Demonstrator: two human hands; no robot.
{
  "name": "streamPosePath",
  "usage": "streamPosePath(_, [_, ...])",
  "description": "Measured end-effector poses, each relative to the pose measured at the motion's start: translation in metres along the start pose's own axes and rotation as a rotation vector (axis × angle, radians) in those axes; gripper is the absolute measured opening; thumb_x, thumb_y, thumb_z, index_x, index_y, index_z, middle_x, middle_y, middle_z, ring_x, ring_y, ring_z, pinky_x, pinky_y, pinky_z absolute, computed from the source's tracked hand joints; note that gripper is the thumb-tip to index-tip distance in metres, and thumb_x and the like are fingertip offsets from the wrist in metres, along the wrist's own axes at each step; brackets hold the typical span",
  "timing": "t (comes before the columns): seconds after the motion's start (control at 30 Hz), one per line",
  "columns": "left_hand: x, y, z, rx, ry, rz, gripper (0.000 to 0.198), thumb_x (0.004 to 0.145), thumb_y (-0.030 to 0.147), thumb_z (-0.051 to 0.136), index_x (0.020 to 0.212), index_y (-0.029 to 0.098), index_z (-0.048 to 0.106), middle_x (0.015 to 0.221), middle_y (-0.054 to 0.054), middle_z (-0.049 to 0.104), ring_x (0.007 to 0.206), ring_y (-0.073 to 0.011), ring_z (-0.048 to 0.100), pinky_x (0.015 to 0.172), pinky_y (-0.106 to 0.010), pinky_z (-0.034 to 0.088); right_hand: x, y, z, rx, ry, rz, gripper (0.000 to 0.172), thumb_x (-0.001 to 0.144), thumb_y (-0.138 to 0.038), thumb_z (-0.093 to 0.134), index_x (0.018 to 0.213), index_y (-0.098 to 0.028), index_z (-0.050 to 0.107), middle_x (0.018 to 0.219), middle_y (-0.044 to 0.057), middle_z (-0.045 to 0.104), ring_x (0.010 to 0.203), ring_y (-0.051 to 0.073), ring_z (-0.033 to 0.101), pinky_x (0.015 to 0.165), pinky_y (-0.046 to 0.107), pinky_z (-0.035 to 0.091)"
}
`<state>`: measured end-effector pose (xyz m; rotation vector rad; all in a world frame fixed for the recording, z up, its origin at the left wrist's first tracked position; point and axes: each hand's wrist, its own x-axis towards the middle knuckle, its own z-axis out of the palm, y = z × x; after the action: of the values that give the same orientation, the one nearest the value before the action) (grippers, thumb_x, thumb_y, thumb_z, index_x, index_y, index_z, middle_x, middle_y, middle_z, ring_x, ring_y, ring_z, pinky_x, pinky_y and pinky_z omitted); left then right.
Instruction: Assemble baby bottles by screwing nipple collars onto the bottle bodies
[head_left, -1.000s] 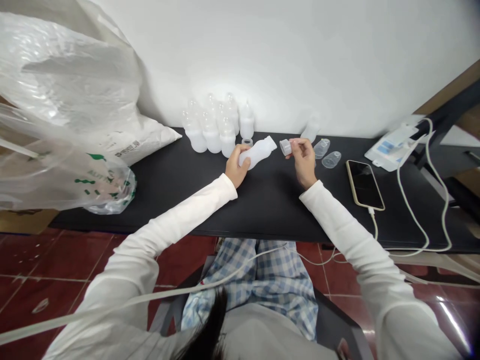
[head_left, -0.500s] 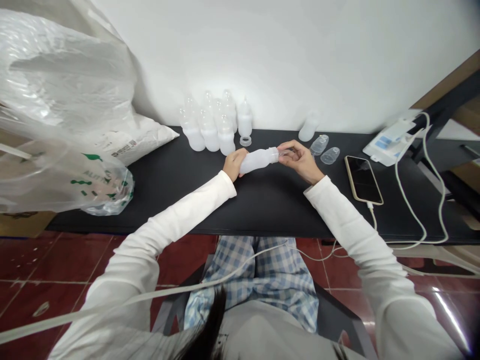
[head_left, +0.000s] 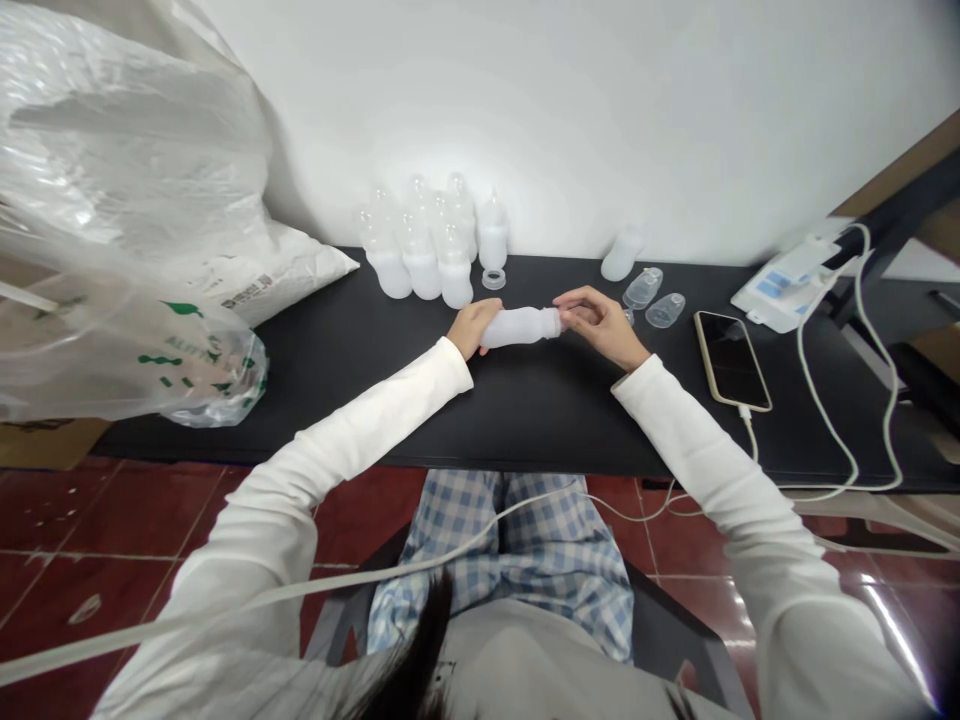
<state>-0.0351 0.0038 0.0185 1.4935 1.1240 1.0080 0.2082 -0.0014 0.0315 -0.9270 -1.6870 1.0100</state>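
A white frosted baby bottle [head_left: 517, 327] lies nearly level above the black table, its neck pointing right. Its base is wrapped by the fingers of my left hand [head_left: 474, 325]. At the neck end, my right hand [head_left: 604, 325] pinches the clear teat, most of which its fingers hide. Behind the held bottle stands a cluster of baby bottles [head_left: 420, 275] with clear domed caps. Beside them is an uncapped bottle with a teat [head_left: 493, 235], and a clear ring-shaped part [head_left: 493, 279] lies in front of it.
Right of my hands are a topless bottle [head_left: 621, 255] and two clear caps [head_left: 643, 288], [head_left: 665, 310] on the table [head_left: 360, 400]. A phone [head_left: 733, 360] charges by a cable [head_left: 825, 440] near a white-and-blue package [head_left: 776, 285]. Large plastic bags [head_left: 187, 330] crowd the left.
The bottle has turned closer to level, its neck end slightly lower. My right fingers have shifted on the teat end, now covering the clear part seen between them before.
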Motion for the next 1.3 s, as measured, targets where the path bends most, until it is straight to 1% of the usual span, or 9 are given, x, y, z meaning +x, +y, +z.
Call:
streamPosePath(0.13, [-0.006,0.0,0.0,0.253,0.075,0.36,0.051,0.084,0.073,0.06,0.092,0.023,0.064,0.091,-0.005,0.068,0.082,-0.0192,0.068,0.072,-0.032,0.058,0.001,0.006,0.003,-0.047,0.07,0.045,0.049,0.084,-0.073,0.064,0.089,-0.024,0.062,0.059,-0.004,0.06,0.046,0.011,0.053,0.045,0.027,0.046])
streamPosePath(0.33, [0.003,-0.011,-0.003,0.485,0.021,0.786,0.054,0.084,0.067,0.068,0.122,0.03,0.065,0.125,-0.011,0.063,0.123,-0.0277,0.06,0.11,-0.051,0.047,-0.001,0.012,0.004,-0.016,0.125,0.205,0.045,0.086,-0.069,0.064,0.105,-0.029,0.054,0.039,-0.014,0.041,0.026,0.01,0.03,0.032,0.026,0.018])
streamPosePath(0.5, [-0.003,-0.006,0.0,0.41,0.105,0.663,0.048,0.087,0.064,0.065,0.118,0.026,0.066,0.121,-0.01,0.069,0.117,-0.0259,0.064,0.107,-0.045,0.05,-0.007,-0.002,0.0,-0.238,0.124,0.015,0.055,0.094,-0.076,0.039,0.111,-0.028,0.06,0.057,-0.005,0.059,0.044,0.014,0.054,0.046,0.028,0.039])
streamPosePath(0.63, [-0.005,0.001,0.002,0.219,0.158,0.332,0.05,0.09,0.07,0.053,0.09,0.023,0.068,0.091,-0.005,0.071,0.084,-0.0189,0.066,0.077,-0.031,0.056,-0.008,-0.006,-0.001,-0.664,-0.051,-0.248,0.057,0.083,-0.07,0.067,0.118,-0.026,0.066,0.098,0.007,0.073,0.085,0.024,0.067,0.078,0.038,0.052])
streamPosePath(0.83, [0.003,-0.002,0.004,-0.068,0.11,0.024,0.061,0.083,0.079,0.054,0.08,0.019,0.065,0.056,0.002,0.046,0.044,-0.0087,0.037,0.038,-0.023,0.026,-0.01,0.004,0.007,-0.607,-0.126,-0.221,0.058,0.079,-0.064,0.074,0.121,-0.027,0.06,0.117,0.008,0.072,0.094,0.027,0.07,0.086,0.041,0.053])
streamPosePath(0.97, [-0.001,-0.002,0.004,0.015,0.009,0.124,0.059,0.084,0.079,0.055,0.091,0.021,0.066,0.067,0.001,0.058,0.047,-0.0089,0.048,0.043,-0.022,0.037,-0.011,0.006,0.004,-0.574,-0.026,-0.17,0.049,0.075,-0.063,0.078,0.105,-0.027,0.064,0.097,0.004,0.074,0.082,0.023,0.067,0.077,0.036,0.052])
streamPosePath(1.07, [-0.006,-0.001,0.003,0.168,0.008,0.339,0.058,0.083,0.077,0.059,0.107,0.024,0.066,0.104,-0.007,0.07,0.083,-0.0174,0.068,0.071,-0.028,0.056,-0.009,0.003,0.0,-0.605,0.079,-0.13,0.037,0.077,-0.059,0.076,0.089,-0.025,0.066,0.075,0.001,0.068,0.071,0.02,0.058,0.076,0.036,0.047])
streamPosePath(1.17, [-0.007,0.0,0.002,0.297,0.026,0.596,0.053,0.088,0.071,0.059,0.114,0.026,0.066,0.12,-0.01,0.069,0.115,-0.0239,0.066,0.102,-0.04,0.053,-0.008,-0.002,-0.001,-0.592,0.119,-0.096,0.037,0.081,-0.061,0.07,0.081,-0.025,0.066,0.066,-0.001,0.063,0.065,0.018,0.052,0.08,0.038,0.044])
streamPosePath(1.3, [-0.006,-0.001,-0.002,0.454,0.037,0.756,0.046,0.093,0.065,0.057,0.121,0.03,0.066,0.124,-0.009,0.067,0.122,-0.0242,0.063,0.109,-0.046,0.05,-0.007,-0.004,0.001,-0.535,0.115,-0.074,0.049,0.084,-0.071,0.059,0.08,-0.023,0.067,0.07,0.001,0.065,0.064,0.017,0.05,0.073,0.035,0.041])
